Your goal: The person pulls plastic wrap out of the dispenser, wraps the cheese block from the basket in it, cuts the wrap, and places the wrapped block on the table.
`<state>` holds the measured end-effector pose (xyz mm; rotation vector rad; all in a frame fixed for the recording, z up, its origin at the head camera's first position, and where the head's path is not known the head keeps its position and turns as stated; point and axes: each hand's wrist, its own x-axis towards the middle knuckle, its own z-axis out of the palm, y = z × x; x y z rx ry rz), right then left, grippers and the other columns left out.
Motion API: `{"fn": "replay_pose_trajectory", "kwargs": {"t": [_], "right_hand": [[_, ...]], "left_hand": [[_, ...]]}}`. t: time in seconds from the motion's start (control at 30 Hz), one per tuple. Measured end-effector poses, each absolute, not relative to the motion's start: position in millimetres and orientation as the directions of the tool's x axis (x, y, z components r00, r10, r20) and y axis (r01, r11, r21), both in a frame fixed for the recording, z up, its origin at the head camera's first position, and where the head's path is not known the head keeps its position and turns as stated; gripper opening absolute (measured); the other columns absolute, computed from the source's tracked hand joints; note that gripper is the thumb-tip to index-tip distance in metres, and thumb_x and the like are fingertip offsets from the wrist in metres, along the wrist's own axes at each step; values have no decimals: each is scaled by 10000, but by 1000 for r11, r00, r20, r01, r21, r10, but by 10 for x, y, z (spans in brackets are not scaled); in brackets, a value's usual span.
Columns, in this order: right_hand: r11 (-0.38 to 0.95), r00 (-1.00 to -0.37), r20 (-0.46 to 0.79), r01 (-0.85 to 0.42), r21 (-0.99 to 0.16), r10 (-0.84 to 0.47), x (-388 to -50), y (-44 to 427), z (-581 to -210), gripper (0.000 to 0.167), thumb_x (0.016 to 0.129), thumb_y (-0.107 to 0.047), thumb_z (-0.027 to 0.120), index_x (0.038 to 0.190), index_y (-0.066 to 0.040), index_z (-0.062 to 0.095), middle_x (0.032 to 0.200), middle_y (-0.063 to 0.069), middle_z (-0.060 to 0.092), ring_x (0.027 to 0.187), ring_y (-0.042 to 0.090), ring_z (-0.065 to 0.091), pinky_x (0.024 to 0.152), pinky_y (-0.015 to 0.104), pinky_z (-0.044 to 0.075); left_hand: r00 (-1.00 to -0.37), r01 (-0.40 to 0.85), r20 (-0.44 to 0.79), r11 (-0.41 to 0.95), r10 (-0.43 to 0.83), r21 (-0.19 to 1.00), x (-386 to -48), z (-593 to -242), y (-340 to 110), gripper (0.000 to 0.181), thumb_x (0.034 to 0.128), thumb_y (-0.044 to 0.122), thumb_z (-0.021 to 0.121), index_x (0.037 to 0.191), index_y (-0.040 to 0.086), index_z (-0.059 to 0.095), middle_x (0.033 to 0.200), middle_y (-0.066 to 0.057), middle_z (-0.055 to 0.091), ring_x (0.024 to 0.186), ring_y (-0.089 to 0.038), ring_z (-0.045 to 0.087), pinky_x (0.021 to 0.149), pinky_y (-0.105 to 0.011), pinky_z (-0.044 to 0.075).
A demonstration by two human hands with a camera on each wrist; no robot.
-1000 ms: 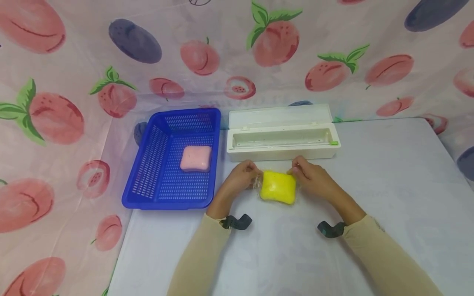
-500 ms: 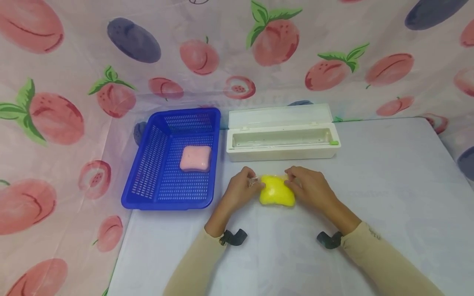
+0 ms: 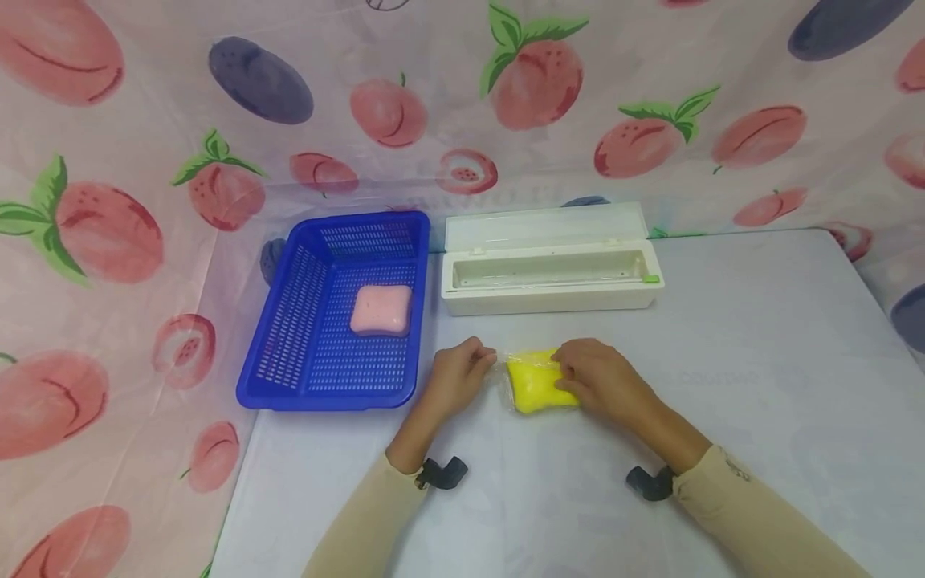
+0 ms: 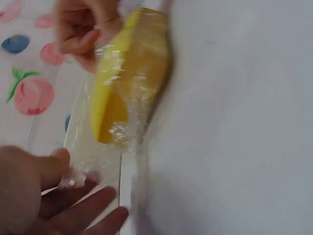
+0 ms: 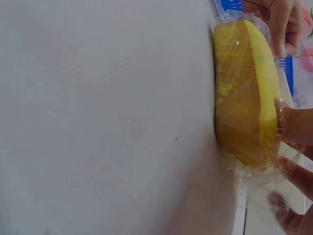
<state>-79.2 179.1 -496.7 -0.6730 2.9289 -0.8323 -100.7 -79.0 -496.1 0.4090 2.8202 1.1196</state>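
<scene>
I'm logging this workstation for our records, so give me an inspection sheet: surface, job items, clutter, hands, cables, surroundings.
Surface: white tabletop.
Job items: yellow block in clear film, lying on the tabletop; behind it, a long white box with its lid open and a green tab at its right end.
Clutter: blue basket left of the white box, a pink block lying inside.
Hands: left hand holds the film's left edge; right hand holds film at the block's right end, thumb touching the block.
Cables: nothing seen.
Surroundings: fruit-print cloth behind and to the left.
</scene>
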Motion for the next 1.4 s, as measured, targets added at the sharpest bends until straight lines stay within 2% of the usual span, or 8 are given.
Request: {"fn": "replay_pose_trajectory", "kwargs": {"t": [0.17,0.33,0.57,0.87,1.0,1.1,1.27,1.4], "right_hand": [[768,-907,89,-398,-502,-412,-780,1789,-4966,211,877,-172,808,1030,-145,665,1136,31,723,1099,243,610,972,456,530],[781,-904,77,-405,-476,-421,-778,1788,-4974,354,899,-175,782,1239,-131,693,1159,19,710,1067,241,637,929,461,520],[764,-878,172,-474,-438,-446,-763,1796,-4979,227,859,-138,820,1084,-167,806,929,-46,667,873,142,579,788,334,530],[727,-873,209,-483,-488,-440,-749,1848,-5006,131,827,-106,843,951,-135,812,945,-24,726,913,155,676,849,366,595],[739,-870,133,-477,-477,-475,-728,1888,-4967,164,880,-190,806,1035,-137,796,1126,44,745,1104,253,688,979,467,554],[706,-837,113,-517,-484,-535,-708,1942,-4943,217,845,-257,841,1028,-160,776,1169,34,729,1243,307,631,1047,525,504],[686,-768,139,-625,-372,-625,-689,1965,-4932,234,705,-258,939,878,-227,785,1114,-44,670,1266,270,587,980,482,507],[700,-748,160,-660,-271,-644,-667,1922,-4929,164,740,-231,920,845,-246,794,1099,-44,672,1237,256,600,923,463,508]], "left_hand": [[-889,451,294,780,351,433,-859,-4935,-830,148,944,184,741,1011,54,762,945,-57,769,904,-189,744,836,-281,605],[-785,607,306,769,539,201,-734,-4845,-882,72,931,101,744,995,82,717,927,-24,722,862,-139,681,826,-221,588],[-811,584,88,793,578,172,-725,-4771,-772,293,973,114,680,1263,147,680,1018,-6,615,876,-137,554,787,-201,552],[-777,629,133,750,615,206,-750,-4844,-735,103,958,60,675,1023,99,745,919,1,599,794,-119,524,704,-189,510],[-750,660,106,727,653,189,-701,-4883,-789,123,986,113,662,1068,126,752,957,12,635,842,-116,552,747,-193,523],[-751,659,121,728,649,189,-631,-4862,-757,137,978,195,689,1092,155,755,1022,14,657,900,-136,577,792,-228,529],[-774,631,91,752,627,189,-470,-4846,-579,199,943,343,729,1025,162,718,954,27,607,834,-135,525,716,-219,479],[-796,597,21,777,605,202,-408,-4913,-453,248,921,366,761,1026,162,665,892,40,530,801,-118,467,656,-185,415]]}}
